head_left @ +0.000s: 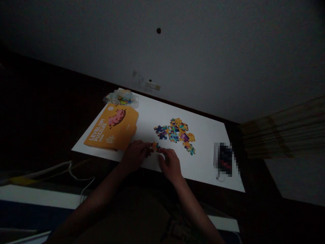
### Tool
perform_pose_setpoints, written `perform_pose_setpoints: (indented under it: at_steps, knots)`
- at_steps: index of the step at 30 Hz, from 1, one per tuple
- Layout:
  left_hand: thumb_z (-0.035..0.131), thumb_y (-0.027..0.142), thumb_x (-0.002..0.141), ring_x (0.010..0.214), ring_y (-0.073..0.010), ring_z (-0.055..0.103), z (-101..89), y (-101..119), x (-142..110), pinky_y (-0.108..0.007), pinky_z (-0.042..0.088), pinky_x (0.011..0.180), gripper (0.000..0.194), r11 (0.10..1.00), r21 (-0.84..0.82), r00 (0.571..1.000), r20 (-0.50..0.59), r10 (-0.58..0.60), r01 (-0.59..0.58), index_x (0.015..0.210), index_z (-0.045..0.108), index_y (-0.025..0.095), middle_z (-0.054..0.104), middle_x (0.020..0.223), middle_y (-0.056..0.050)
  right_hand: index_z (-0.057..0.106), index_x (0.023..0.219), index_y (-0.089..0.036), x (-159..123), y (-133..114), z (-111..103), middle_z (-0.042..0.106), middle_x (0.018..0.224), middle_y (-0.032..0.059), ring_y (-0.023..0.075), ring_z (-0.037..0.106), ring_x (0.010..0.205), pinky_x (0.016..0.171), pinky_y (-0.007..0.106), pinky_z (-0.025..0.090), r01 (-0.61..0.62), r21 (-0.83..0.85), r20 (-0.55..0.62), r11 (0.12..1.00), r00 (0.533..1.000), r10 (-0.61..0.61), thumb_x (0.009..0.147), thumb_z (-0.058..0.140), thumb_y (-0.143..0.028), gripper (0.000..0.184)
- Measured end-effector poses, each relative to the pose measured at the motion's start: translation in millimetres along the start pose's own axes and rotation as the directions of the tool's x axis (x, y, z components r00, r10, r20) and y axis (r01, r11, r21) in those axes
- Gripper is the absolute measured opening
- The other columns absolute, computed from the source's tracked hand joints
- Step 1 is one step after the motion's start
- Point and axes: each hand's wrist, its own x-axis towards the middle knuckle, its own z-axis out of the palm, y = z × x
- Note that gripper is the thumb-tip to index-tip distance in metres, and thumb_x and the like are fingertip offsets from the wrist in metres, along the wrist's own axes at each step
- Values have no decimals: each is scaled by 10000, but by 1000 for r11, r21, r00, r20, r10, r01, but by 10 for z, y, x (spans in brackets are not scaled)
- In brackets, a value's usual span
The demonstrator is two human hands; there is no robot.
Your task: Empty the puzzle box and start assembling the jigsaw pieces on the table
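In our left hand (pixel 134 154), the fingertips pinch a small orange-and-blue jigsaw piece (pixel 155 146) just above the table's near edge. Our right hand (pixel 171 162) meets it at three o'clock, fingers curled; in this dimness we cannot tell whether they grip it too. From the piece, a loose heap of multicoloured jigsaw pieces (pixel 175 130) lies at one to two o'clock on the white rectangular tabletop (pixel 213 135). At ten o'clock we have a flat orange "LEVEL UP! PUZZLES" package (pixel 118 135), with a clear plastic bag (pixel 124 98) at eleven and a pixelated dark object (pixel 224 159) near three.
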Motion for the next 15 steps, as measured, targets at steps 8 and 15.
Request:
perform_pose_setpoints:
  at_steps: [8,15]
  knots:
    - [549,316,1139,1223,-311,732,92,-22,110,-492,588,1130,299,985,131,985,-147,-94,114,1295,783,213,822,1249,-124,717,1561,-332,-3,-67,98,663,1686,85,424,561,1531,1231,661,532,73,-260,118,963,992,-43,1045,672,-232,528]
    - [605,352,1149,1206,-326,713,124,16,114,-500,582,1125,257,974,181,977,-189,-103,137,1235,772,176,792,1203,-148,715,1559,-375,5,-68,97,672,1667,80,426,565,1510,1224,658,526,69,-268,117,961,992,-39,1038,694,-230,541]
